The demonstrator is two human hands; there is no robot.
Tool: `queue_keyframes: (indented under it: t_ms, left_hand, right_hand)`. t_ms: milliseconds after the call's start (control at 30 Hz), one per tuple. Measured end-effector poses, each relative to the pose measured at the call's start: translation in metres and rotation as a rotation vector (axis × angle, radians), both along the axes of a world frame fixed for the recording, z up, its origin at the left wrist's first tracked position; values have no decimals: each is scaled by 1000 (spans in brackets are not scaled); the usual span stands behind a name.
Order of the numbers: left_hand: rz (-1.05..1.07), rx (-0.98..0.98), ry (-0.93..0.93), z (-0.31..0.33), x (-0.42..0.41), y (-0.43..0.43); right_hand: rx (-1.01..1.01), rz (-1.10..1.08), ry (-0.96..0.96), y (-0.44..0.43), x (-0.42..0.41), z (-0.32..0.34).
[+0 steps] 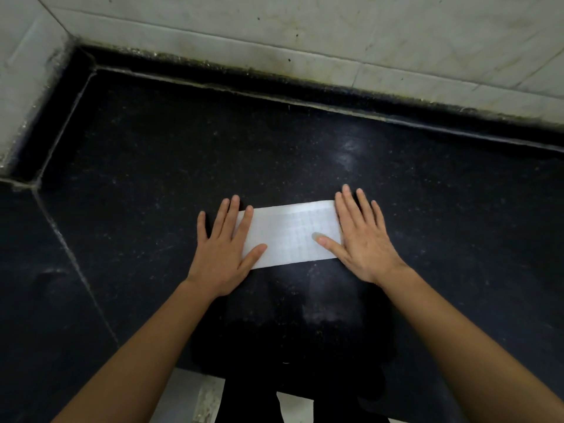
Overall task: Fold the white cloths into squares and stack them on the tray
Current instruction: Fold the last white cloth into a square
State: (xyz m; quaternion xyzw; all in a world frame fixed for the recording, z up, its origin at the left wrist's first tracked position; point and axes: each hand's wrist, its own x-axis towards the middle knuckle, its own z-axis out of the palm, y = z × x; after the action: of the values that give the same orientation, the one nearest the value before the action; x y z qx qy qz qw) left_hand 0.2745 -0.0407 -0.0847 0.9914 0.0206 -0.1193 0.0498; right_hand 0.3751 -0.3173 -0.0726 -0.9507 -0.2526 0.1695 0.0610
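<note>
One white cloth lies on the dark countertop, nearer its front edge than its back corner, folded into a long strip (not yet a square). The left hand and right hand press flat on its two ends, fingers straight, gripping nothing. At least one crosswise fold seems left, though the layers are hard to count. No tray or other cloths show, so stacking is not yet done.

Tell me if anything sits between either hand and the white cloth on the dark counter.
Nothing visible does. The left hand and right hand already lie flat on opposite ends of the white cloth. No tray is in view, so that path cannot be judged.
</note>
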Motion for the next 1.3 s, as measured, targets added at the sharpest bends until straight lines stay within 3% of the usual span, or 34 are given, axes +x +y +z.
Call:
queue_keyframes:
  t_ms: [100,167,433,633,967,1067,1200,1300]
  left_hand:
    - [-85,-20,-69,10,6,-7]
    - [-176,-11,-44,13,15,-13]
    - [-223,-22,98,10,33,-14]
    - [-179,-79,93,10,36,-15]
    - [-158,-102,52,2,32,-16]
    - [-160,-110,50,3,32,-16]
    - [-165,-104,59,5,33,-17]
    - [-151,-134,54,6,33,-17]
  right_hand:
    - [233,-329,-129,0,-11,14]
    - [237,-427,-158,5,-16,20]
    - [247,-611,94,21,-18,26]
    - [315,-730,195,22,-11,32]
    - [217,-744,319,30,2,42]
    - [416,-819,391,28,2,40]
    - [771,-1052,707,27,3,39]
    - [872,-1129,889,26,6,47]
